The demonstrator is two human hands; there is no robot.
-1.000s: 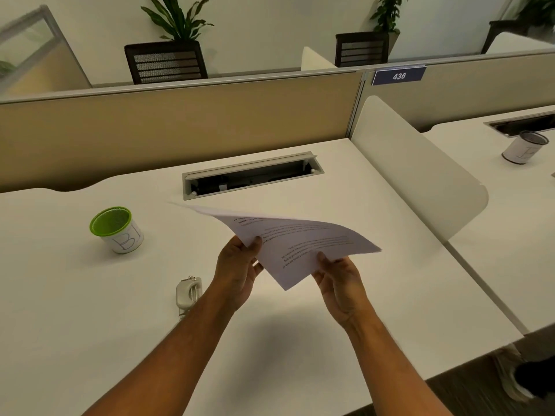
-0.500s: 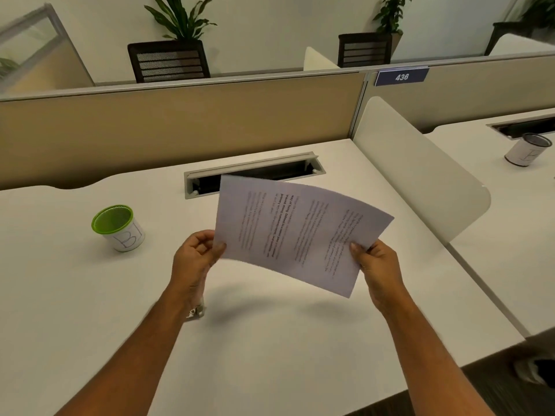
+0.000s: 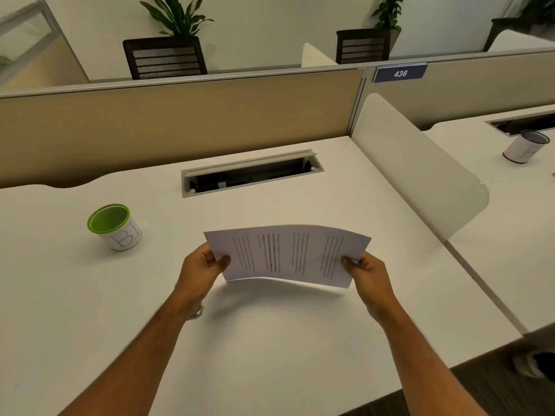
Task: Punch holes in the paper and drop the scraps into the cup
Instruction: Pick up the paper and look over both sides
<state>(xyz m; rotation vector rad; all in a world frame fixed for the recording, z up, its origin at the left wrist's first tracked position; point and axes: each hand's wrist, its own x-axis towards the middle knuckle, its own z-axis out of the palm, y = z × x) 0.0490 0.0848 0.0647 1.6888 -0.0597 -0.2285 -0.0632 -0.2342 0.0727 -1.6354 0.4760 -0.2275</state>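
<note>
I hold a printed white paper (image 3: 288, 255) sideways above the middle of the white desk (image 3: 270, 340), bowed upward. My left hand (image 3: 201, 271) pinches its left short edge and my right hand (image 3: 368, 276) pinches its right short edge. A green-rimmed white cup (image 3: 115, 228) marked "B1" stands on the desk to the left, apart from both hands. The hole punch (image 3: 196, 312) lies on the desk under my left wrist, almost wholly hidden by my forearm.
An open cable tray slot (image 3: 252, 174) is set in the desk behind the paper. A tan partition (image 3: 180, 121) closes the back and a white divider panel (image 3: 414, 163) the right side. A second cup (image 3: 524, 147) stands on the neighbouring desk.
The paper went from a folded, tilted hold to a flat sideways hold, then came lower toward the desk. My hands moved apart to its two short edges.
</note>
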